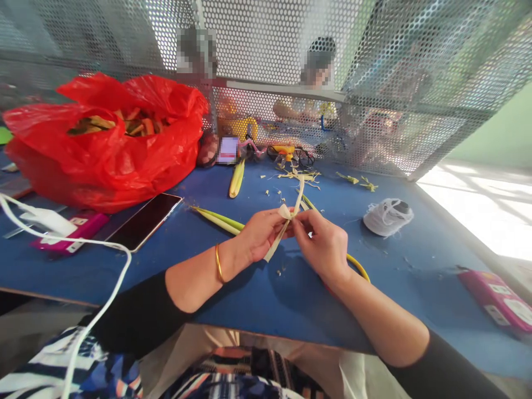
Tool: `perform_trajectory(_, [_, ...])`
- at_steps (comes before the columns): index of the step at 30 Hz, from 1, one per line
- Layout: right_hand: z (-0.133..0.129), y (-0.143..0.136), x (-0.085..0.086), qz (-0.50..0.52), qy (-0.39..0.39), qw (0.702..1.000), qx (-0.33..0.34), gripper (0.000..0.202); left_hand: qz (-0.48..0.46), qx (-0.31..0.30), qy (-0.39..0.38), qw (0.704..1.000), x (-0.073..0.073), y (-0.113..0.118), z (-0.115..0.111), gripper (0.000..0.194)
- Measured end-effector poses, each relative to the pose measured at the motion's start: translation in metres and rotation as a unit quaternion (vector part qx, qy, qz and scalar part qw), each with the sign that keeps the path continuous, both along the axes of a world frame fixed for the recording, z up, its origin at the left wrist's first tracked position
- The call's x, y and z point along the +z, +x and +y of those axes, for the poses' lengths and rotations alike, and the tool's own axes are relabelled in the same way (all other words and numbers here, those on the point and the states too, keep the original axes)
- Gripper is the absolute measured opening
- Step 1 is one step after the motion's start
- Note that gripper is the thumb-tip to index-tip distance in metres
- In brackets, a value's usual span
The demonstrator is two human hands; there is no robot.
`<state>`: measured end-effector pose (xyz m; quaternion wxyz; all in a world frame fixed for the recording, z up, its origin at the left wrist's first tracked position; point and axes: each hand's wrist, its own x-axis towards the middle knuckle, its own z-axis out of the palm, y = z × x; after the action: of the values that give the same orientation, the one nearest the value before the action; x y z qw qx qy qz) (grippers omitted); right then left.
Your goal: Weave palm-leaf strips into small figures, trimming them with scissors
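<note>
Between my two hands is a pale husk strip (276, 242), folded or knotted near its middle, with one end sticking up and the other hanging down. My left hand (260, 230) pinches it from the left, a gold bangle at the wrist. My right hand (324, 241) grips it from the right with thumb and fingertips closed. Just left of my left hand lies a green and cream husk piece (218, 220). Behind my right wrist shows part of a yellow curved item (358, 267), mostly hidden.
A red plastic bag (108, 160) full of husk pieces stands at left, near a phone (145, 221) and white cable (120, 277). A husk (236, 178) and scraps lie ahead. At right are a thread ball (388, 217) and pink box (496, 299). A perforated metal screen (266, 33) closes the back.
</note>
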<state>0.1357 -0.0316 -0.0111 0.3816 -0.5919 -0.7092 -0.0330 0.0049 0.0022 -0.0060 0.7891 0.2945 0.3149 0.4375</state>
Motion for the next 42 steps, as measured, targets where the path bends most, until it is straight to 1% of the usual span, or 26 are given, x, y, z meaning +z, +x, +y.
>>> perform_trajectory(4, [0.001,0.001,0.001,0.002,0.007,1.0,-0.016,0.018,-0.033,-0.025,-0.021,0.999,0.004,-0.001,0.0,0.023])
perform_trajectory(6, [0.001,0.001,0.002,0.003,0.012,1.0,-0.009,0.018,-0.043,-0.033,-0.02,0.998,0.005,-0.002,0.0,0.025])
perform_trajectory(9, [0.001,0.001,0.002,0.006,0.021,1.0,0.018,0.016,-0.037,-0.027,0.0,0.999,0.004,-0.003,-0.001,0.022])
perform_trajectory(13, [0.002,0.001,0.002,-0.013,0.034,0.999,0.034,0.017,-0.029,0.003,0.004,1.0,0.0,-0.001,0.0,0.015])
perform_trajectory(16, [0.005,0.003,0.002,-0.059,0.078,0.994,0.045,0.013,-0.026,0.02,0.003,0.999,-0.001,-0.001,0.002,0.011])
perform_trajectory(17, [0.006,0.003,0.003,-0.087,0.104,0.989,0.066,0.012,-0.026,0.029,0.003,0.999,-0.001,-0.001,0.002,0.01])
perform_trajectory(19, [0.007,0.004,0.004,-0.165,0.149,0.964,0.142,0.015,-0.024,0.046,0.006,0.999,-0.001,-0.002,0.003,0.01])
perform_trajectory(21, [0.008,0.004,0.004,-0.254,0.168,0.925,0.227,0.02,-0.017,0.053,0.003,0.998,-0.001,-0.003,0.003,0.013])
perform_trajectory(22, [0.008,0.004,0.004,-0.289,0.172,0.906,0.255,0.022,-0.012,0.049,0.0,0.999,-0.001,-0.003,0.003,0.015])
perform_trajectory(23, [0.008,0.003,0.004,-0.313,0.176,0.893,0.269,0.023,-0.008,0.042,-0.002,0.999,-0.002,-0.003,0.003,0.017])
perform_trajectory(24, [0.008,0.003,0.003,-0.324,0.183,0.888,0.272,0.024,-0.007,0.034,0.0,0.999,-0.002,-0.003,0.003,0.018])
perform_trajectory(25, [0.008,0.003,0.003,-0.321,0.19,0.889,0.267,0.025,-0.006,0.028,0.001,1.0,-0.003,-0.003,0.003,0.019])
perform_trajectory(26, [0.007,0.003,0.002,-0.305,0.195,0.896,0.259,0.026,-0.005,0.024,0.004,1.0,-0.004,-0.003,0.003,0.02])
perform_trajectory(28, [0.007,0.004,0.002,-0.235,0.187,0.927,0.226,0.021,-0.002,0.032,0.012,0.999,-0.005,-0.003,0.003,0.022])
perform_trajectory(30, [0.007,0.005,0.002,-0.116,0.156,0.965,0.176,0.014,0.007,0.044,0.023,0.999,-0.006,-0.003,0.003,0.023])
perform_trajectory(31, [0.009,0.006,0.002,-0.045,0.133,0.979,0.146,0.012,0.013,0.043,0.029,0.999,-0.005,-0.003,0.003,0.023])
perform_trajectory(32, [0.01,0.007,0.003,0.024,0.106,0.987,0.116,0.012,0.02,0.037,0.033,0.999,-0.005,-0.004,0.003,0.023])
perform_trajectory(33, [0.012,0.008,0.003,0.084,0.075,0.99,0.089,0.013,0.028,0.028,0.035,0.999,-0.004,-0.004,0.003,0.023])
perform_trajectory(35, [0.016,0.009,0.002,0.174,-0.007,0.983,0.056,0.016,0.041,0.011,0.029,0.999,-0.002,-0.005,0.003,0.024])
perform_trajectory(37, [0.02,0.009,0.001,0.229,-0.097,0.967,0.051,0.017,0.05,0.008,0.02,0.999,0.0,-0.005,0.003,0.023])
perform_trajectory(38, [0.02,0.009,0.001,0.244,-0.129,0.96,0.051,0.016,0.052,0.008,0.016,0.998,0.001,-0.005,0.003,0.023])
perform_trajectory(40, [0.021,0.008,0.001,0.246,-0.151,0.956,0.045,0.015,0.056,0.01,0.018,0.998,0.001,-0.004,0.002,0.024])
perform_trajectory(42, [0.02,0.007,0.001,0.221,-0.138,0.965,0.033,0.015,0.065,0.018,0.033,0.997,0.0,-0.003,0.001,0.026])
